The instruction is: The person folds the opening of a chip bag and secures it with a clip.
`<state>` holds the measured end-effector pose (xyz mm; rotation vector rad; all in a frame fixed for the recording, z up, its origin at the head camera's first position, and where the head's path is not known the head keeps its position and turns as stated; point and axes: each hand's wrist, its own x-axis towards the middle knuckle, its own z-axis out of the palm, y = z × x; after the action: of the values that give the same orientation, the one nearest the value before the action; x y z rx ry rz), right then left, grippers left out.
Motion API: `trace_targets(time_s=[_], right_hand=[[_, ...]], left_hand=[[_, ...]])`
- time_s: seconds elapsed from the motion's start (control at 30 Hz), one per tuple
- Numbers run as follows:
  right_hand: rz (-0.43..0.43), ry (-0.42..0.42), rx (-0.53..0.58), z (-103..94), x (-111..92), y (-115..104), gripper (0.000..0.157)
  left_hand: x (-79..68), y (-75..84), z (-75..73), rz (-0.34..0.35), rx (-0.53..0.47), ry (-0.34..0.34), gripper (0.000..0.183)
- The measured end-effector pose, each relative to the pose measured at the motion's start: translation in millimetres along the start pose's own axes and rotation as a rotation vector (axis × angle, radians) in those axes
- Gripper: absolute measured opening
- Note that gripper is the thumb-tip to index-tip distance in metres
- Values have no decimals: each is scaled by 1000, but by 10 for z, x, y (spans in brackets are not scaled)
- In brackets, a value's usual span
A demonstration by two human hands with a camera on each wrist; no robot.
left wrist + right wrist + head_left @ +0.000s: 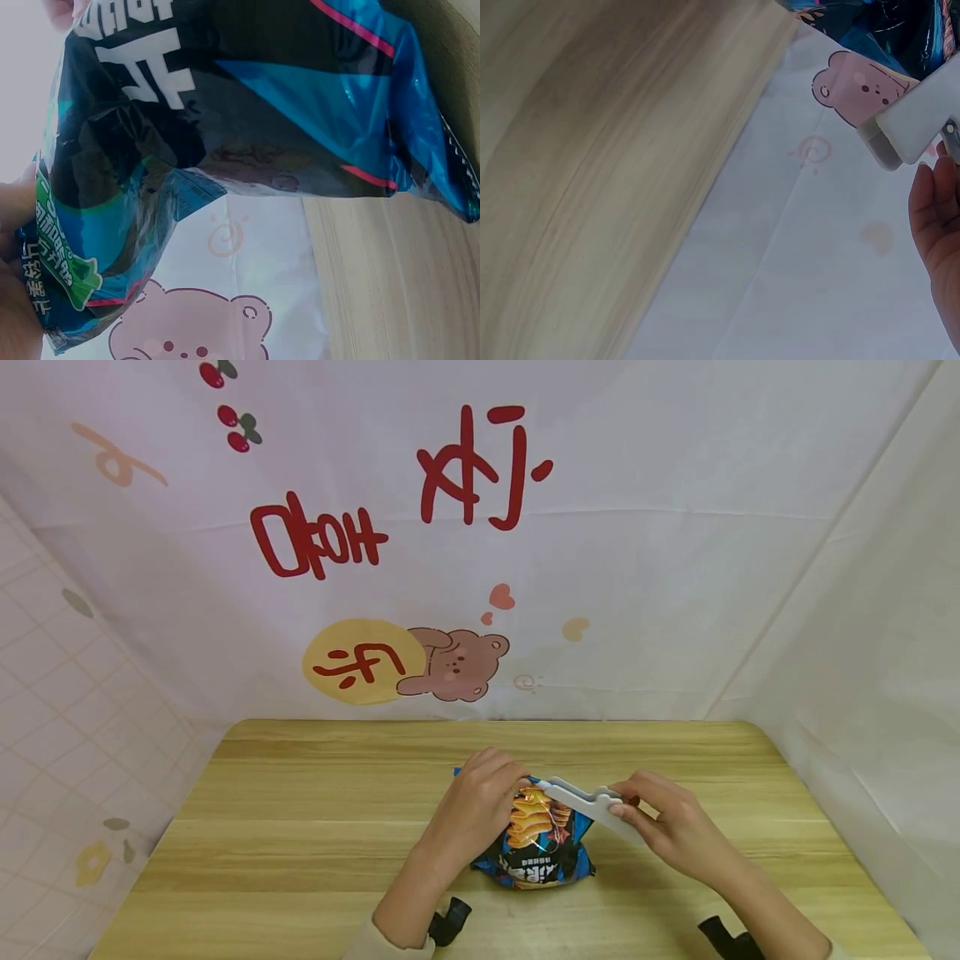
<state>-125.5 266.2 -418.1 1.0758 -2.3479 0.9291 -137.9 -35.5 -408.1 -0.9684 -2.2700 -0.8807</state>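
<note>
A blue and black chip bag (536, 839) with pictures of chips on it stands on the table, its printing upside down in the head view. My left hand (483, 793) holds the bag's top left edge; part of that hand shows at the edge of the left wrist view beside the bag (247, 112). With thumb and fingers, my right hand (667, 818) pinches a long white bag clip (585, 802). The clip's far end lies at the top edge of the bag. In the right wrist view the clip (922, 112) is close to the shiny bag, partly cut off by the frame.
The wooden table (315, 827) reaches back to a white printed cloth (637, 568) hanging behind it. More cloth hangs at the left and right sides. Black straps or mounts (450, 922) sit at both wrists.
</note>
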Motion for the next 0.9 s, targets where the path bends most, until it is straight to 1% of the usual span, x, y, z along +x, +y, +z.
trace_targets(time_s=[0.1, 0.27, 0.53, 0.7, 0.9], right_hand=[[4, -10, 7, 2, 30, -1, 9], [5, -21, 7, -1, 88, -8, 17], [5, -28, 16, 6, 147, -22, 19], [4, -28, 13, 23, 171, -50, 20], [-7, -25, 6, 44, 201, -68, 11]], left_hand=[[12, 4, -5, -6, -5, -5, 12], [34, 4, -3, -4, -10, -7, 14], [38, 0, 4, 6, -12, 7, 14], [31, 2, 3, -2, -14, 5, 15], [29, 8, 3, -10, -15, 5, 15]])
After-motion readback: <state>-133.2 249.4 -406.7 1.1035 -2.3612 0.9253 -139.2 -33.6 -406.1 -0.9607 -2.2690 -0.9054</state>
